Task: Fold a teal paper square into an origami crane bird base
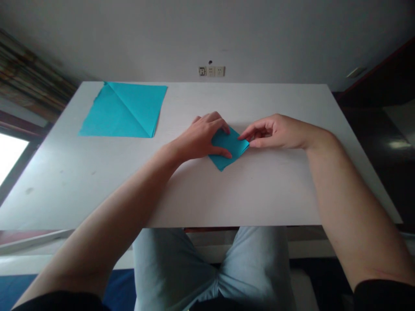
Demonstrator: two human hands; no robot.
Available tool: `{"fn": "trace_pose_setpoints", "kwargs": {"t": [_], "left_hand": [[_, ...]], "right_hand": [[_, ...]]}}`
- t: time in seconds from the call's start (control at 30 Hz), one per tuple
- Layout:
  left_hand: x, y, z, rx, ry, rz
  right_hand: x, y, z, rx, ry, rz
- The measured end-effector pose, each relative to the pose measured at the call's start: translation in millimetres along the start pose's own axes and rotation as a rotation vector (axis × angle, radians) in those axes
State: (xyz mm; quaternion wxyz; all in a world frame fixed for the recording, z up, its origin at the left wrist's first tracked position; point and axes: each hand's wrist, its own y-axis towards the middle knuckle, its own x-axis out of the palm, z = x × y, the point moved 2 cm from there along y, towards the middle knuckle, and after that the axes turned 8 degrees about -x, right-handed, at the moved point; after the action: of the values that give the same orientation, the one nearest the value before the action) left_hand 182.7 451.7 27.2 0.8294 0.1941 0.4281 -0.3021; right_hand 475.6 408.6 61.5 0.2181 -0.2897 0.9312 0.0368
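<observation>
A small turquoise paper, folded in layers into a diamond shape, lies on the white table in front of me. My left hand holds its left side against the table, thumb on the near part and index finger on the far part, the two spread apart. The left corner of the paper is hidden beneath that hand. At the right corner, my right hand has its thumb and index finger closed on the layered tip. Its other fingers are curled in.
A larger turquoise sheet with a diagonal crease lies at the table's far left. The white table reaches back to a grey wall with sockets. A curtain hangs on the left. My legs are below the near edge.
</observation>
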Motion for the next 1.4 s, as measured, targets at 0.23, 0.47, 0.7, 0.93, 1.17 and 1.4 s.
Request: {"fn": "trace_pose_setpoints", "kwargs": {"t": [0.23,0.47,0.7,0.93,1.17,1.4], "left_hand": [[1.0,-1,-1,0.006,0.086,0.056],[-6.0,-6,9,0.092,0.07,-0.011],[-2.8,-8,19,0.044,0.137,0.057],[-10.7,-18,29,0.091,0.023,-0.176],[-2.3,-45,31,0.101,0.12,-0.121],[2.1,-52,38,0.154,0.076,-0.112]], "right_hand": [[1,2,7,-0.001,-0.092,-0.003],[-3,5,1,-0.206,-0.234,-0.005],[-6,-1,-2,-0.152,-0.21,-0.139],[2,6,7,-0.143,-0.27,-0.017],[8,8,9,-0.116,-0.275,-0.057],[11,9,9,-0.142,-0.316,0.005]]}}
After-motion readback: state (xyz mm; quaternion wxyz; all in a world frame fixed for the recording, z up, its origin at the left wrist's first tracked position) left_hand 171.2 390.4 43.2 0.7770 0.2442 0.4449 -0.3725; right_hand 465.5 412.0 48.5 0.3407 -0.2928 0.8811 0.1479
